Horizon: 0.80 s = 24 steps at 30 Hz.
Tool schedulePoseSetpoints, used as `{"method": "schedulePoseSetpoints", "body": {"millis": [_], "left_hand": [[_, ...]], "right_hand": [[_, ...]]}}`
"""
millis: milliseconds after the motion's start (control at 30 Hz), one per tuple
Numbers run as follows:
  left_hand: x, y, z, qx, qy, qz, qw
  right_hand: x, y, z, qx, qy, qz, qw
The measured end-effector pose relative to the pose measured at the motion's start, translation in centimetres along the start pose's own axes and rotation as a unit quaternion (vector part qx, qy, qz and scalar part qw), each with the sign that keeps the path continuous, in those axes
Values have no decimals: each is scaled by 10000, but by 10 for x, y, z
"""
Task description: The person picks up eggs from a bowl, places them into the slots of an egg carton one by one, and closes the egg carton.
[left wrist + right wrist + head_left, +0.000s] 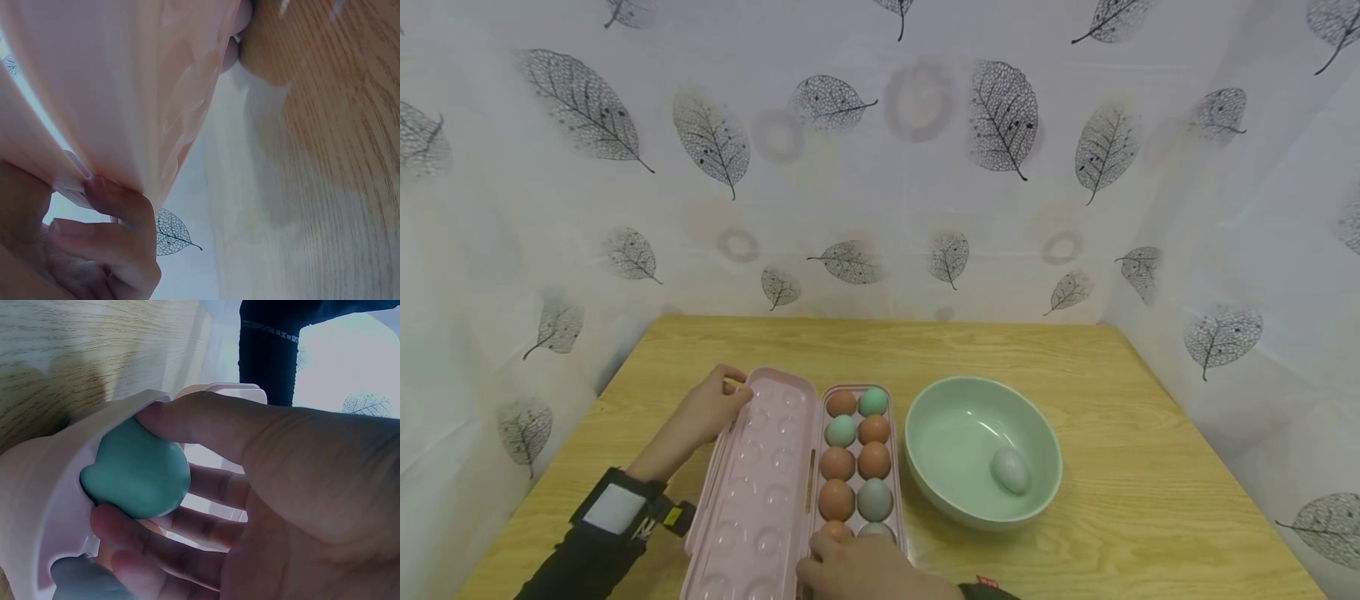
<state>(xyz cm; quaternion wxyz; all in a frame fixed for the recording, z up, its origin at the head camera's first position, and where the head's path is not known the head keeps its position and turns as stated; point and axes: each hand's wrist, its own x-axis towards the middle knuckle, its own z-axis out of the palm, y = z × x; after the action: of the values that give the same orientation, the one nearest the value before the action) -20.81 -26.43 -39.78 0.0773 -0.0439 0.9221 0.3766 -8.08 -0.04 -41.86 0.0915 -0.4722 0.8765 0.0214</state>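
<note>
A long pink plastic egg carton [898, 500] lies opened out, its lid [756, 467] folded to the left. Brown, green and grey-blue eggs fill two rows in the tray half. At the lid's far left corner my left hand [713, 406] pinches the edge between thumb and fingers, also seen up close in the left wrist view. Over the carton's near end, my right hand [865, 568] covers the last pockets. In the right wrist view its thumb and fingers curl round a green egg [140, 470] seated in its pocket, beside a grey-blue egg [84, 581].
To the right of the carton stands a pale green bowl [951, 442] with one pale grey-blue egg [1011, 470] inside. All of this is on a wooden table [1135, 500]. A white leaf-print curtain [880, 192] encloses the back and sides.
</note>
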Motion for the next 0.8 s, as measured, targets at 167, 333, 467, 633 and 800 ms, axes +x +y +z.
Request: {"method": "schedulePoseSetpoints", "body": {"millis": [167,333,467,633,800], "left_hand": [[0,1,0,-5,8,22,10000],[-1,2,0,-10,23,14,10000],[-1,2,-1,-34,16,2,10000],[-1,2,-1,-33,44,29,10000],[-1,1,0,-82,59,12,9999]], "right_hand": [[0,1,-4,113,-71,-20,9999],[1,3,-11,128,162,-38,9998],[0,5,-21,157,424,-67,9990],[-3,7,-34,397,812,237,9956],[-6,9,-41,248,1260,268,9914]]}}
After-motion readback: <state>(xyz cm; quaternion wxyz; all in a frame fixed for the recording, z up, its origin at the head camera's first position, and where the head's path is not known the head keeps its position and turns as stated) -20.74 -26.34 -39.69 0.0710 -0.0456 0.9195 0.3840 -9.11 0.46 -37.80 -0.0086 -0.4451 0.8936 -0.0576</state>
